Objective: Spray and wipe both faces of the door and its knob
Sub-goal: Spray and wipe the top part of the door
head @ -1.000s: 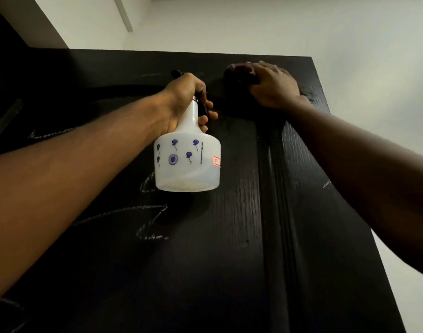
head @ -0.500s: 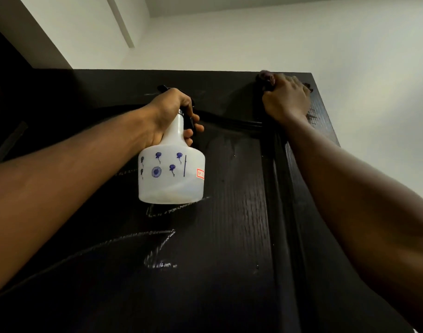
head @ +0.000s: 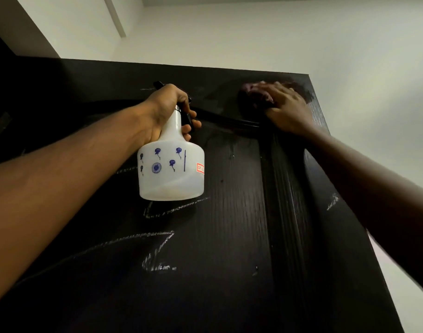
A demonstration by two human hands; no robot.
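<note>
A dark wood-grain door (head: pixel 229 236) fills the head view, seen from below up to its top edge. My left hand (head: pixel 167 109) grips the neck and trigger of a white spray bottle (head: pixel 171 171) with blue flower prints, held in front of the upper panel. My right hand (head: pixel 287 106) presses a dark reddish cloth (head: pixel 253 92) flat against the door near its top right corner. White chalk-like scribbles (head: pixel 157 251) mark the panel below the bottle. The knob is out of view.
White wall (head: pixel 349 44) and ceiling surround the door's top and right side. A raised moulding (head: pixel 229 120) curves across the upper panel between my hands. The left side lies in deep shadow.
My right hand and the cloth slid left and slightly down from the very top right corner. The view tilted a little. The bottle stays in my left hand.
</note>
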